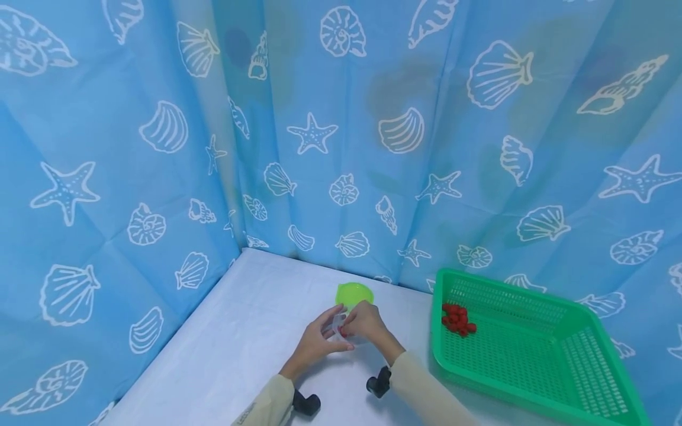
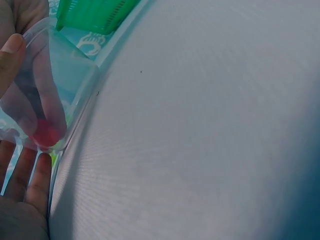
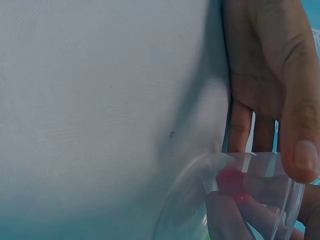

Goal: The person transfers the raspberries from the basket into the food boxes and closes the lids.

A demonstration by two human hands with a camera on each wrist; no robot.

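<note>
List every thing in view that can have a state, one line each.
Left hand: gripping the cup.
Right hand: fingers inside the cup, pinching a red piece.
Cup: uncovered.
Red piece: inside the cup.
Lime dish: on the table, partly hidden.
Basket: upright, holding more pieces.
More pieces: heaped at the basket's left end.
Curtain: hanging in folds.

Clear colourless plastic cup (image 2: 77, 65) between left hand (image 1: 311, 343) and right hand (image 1: 366, 322); small red piece (image 2: 46, 134) shows through its wall. Bright lime round plastic dish (image 1: 355, 292) just beyond hands. Right of hands: solid green rectangular plastic basket (image 1: 522, 355), perforated grid; small red pieces (image 1: 456, 320) in it. Under hands: plain white surface (image 1: 240, 337). Beyond: blue fabric curtain (image 1: 367, 148), white-outline shells, starfish. At wrists: cream sleeves (image 1: 426, 390), black mounts (image 1: 379, 383).
</note>
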